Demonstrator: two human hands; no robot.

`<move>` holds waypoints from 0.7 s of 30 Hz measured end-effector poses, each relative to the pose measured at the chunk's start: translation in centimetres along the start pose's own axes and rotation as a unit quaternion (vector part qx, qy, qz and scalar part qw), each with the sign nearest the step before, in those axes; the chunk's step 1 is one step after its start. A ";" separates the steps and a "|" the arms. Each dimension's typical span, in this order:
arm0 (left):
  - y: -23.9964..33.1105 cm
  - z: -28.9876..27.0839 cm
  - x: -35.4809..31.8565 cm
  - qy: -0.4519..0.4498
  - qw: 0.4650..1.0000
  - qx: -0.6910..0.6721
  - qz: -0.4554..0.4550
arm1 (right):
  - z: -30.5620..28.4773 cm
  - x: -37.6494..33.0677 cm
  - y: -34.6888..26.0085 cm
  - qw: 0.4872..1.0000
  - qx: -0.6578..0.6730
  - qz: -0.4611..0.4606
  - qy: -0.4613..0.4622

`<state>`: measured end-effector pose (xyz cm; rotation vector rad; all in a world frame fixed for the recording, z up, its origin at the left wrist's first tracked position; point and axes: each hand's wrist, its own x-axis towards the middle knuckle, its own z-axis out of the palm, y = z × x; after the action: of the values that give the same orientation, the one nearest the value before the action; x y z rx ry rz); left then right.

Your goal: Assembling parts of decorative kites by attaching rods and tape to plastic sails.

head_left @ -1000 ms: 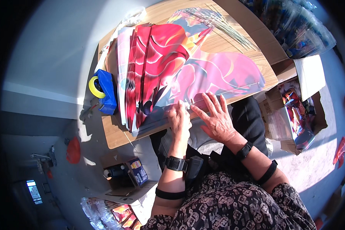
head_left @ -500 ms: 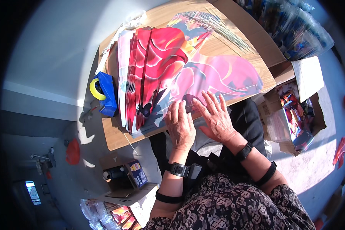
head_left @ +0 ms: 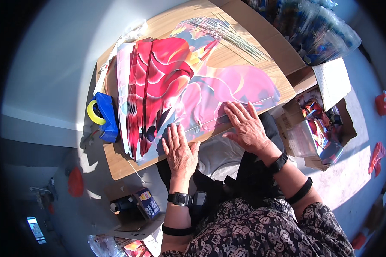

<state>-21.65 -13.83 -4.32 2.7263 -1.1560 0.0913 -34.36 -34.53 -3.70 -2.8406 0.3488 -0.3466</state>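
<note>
Thin pale straight rod (head_left: 265, 100) was already lying along the near edge of the translucent pink printed plastic sheet (head_left: 240, 81); couldn't tell if it was fastened. Bundle of thin pale loose sticks (head_left: 240, 42) near the far right edge of the wooden table (head_left: 116, 168) looked unused, so possibly more to place. Sheet lay flat along the table's near edge, just ahead of both hands: left hand (head_left: 179, 154) and right hand (head_left: 249, 129) palms down, fingers extended, slightly spread, fingertips over its near margin, gripping nothing.
</note>
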 end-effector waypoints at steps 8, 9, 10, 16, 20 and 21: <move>-0.9 0.0 -0.4 -0.005 1.000 -0.003 -0.006 | -3.2 -0.7 11.0 0.989 0.040 0.069 0.121; -0.7 0.0 -0.2 -0.003 1.000 -0.011 -0.005 | -3.5 -0.4 11.6 0.986 0.057 0.057 0.147; -0.8 -0.3 -0.3 0.000 1.000 -0.014 -0.009 | -3.5 0.1 11.7 0.986 0.059 0.057 0.148; -1.0 -0.4 0.0 0.023 0.999 -0.017 0.015 | -3.5 3.1 12.4 0.985 0.115 0.055 0.119; -1.0 -1.2 0.8 0.057 0.995 -0.083 0.008 | -4.5 4.0 12.2 0.962 0.216 0.113 0.122; -0.9 -1.5 1.1 0.058 0.995 -0.083 0.008 | -5.5 4.3 11.8 0.959 0.230 0.116 0.120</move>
<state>-20.27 -13.73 -2.88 2.5321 -1.1009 0.1478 -34.14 -47.95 -1.01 -2.2794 0.5616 -0.6340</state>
